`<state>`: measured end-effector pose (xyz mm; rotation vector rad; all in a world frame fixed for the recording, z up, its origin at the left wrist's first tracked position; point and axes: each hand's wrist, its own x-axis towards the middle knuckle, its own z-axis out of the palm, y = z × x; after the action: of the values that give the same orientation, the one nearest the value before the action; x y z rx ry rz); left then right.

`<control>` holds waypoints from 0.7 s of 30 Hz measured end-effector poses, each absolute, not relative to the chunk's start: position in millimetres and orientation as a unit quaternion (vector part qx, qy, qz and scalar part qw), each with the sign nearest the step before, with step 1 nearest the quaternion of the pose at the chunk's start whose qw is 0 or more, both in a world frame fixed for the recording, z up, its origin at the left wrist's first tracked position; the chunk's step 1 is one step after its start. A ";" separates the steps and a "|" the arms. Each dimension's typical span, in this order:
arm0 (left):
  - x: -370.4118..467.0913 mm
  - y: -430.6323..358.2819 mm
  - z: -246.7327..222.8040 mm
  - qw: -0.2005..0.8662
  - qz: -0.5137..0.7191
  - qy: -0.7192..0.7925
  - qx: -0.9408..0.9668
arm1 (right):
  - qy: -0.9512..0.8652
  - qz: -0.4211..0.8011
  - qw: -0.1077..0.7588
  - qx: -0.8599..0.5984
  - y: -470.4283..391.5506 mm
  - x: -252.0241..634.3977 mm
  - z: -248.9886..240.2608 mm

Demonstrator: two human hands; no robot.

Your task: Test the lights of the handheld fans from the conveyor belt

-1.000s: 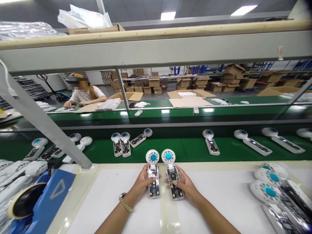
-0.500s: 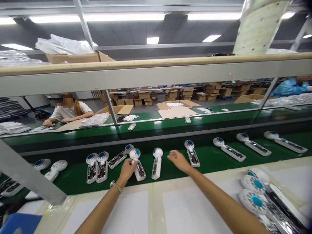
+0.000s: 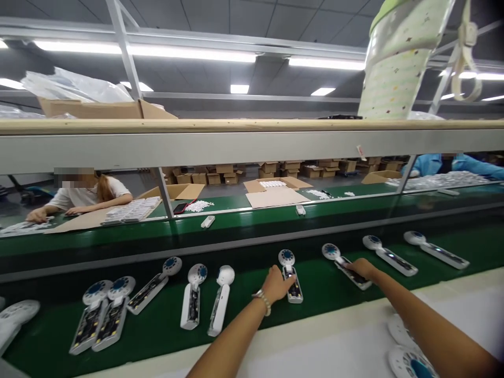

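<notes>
Near you, the white surface (image 3: 315,346) borders the green belt (image 3: 157,336). On the belt, your left hand (image 3: 277,284) grips the upright-lying fan device (image 3: 293,291) and your right hand (image 3: 361,269) grips the slanted fan device (image 3: 356,278); other devices lie to both sides. Farther, a metal post (image 3: 164,193) stands before the open carton (image 3: 179,191).

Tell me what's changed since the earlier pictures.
The two round-headed units first held over the white worktop now lie released on the green belt. Both hands moved rightward: the left hand now grips a near unit, the right hand the next unit. The open carton opposite stayed put.
</notes>
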<state>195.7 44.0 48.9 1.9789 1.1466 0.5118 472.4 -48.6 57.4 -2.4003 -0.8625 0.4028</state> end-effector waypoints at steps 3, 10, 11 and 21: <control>232.6 45.4 40.5 0.442 0.174 0.488 0.732 | -0.300 0.281 0.307 -0.858 -38.0 446.9 54.0; 190.3 42.0 43.7 0.656 0.159 0.397 0.621 | -0.277 0.483 0.483 -0.675 -29.0 353.1 48.0; 174.7 37.0 45.4 0.677 0.173 0.381 0.605 | -0.274 0.498 0.514 -0.643 -30.8 335.1 45.0; 44.7 -24.9 26.5 0.780 0.328 0.320 0.427 | -0.228 0.579 0.662 -0.417 -79.9 199.4 5.3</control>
<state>44.7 -24.9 26.5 0.9228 0.6906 0.7078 199.4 -79.9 5.3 -0.9433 -0.5162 1.3089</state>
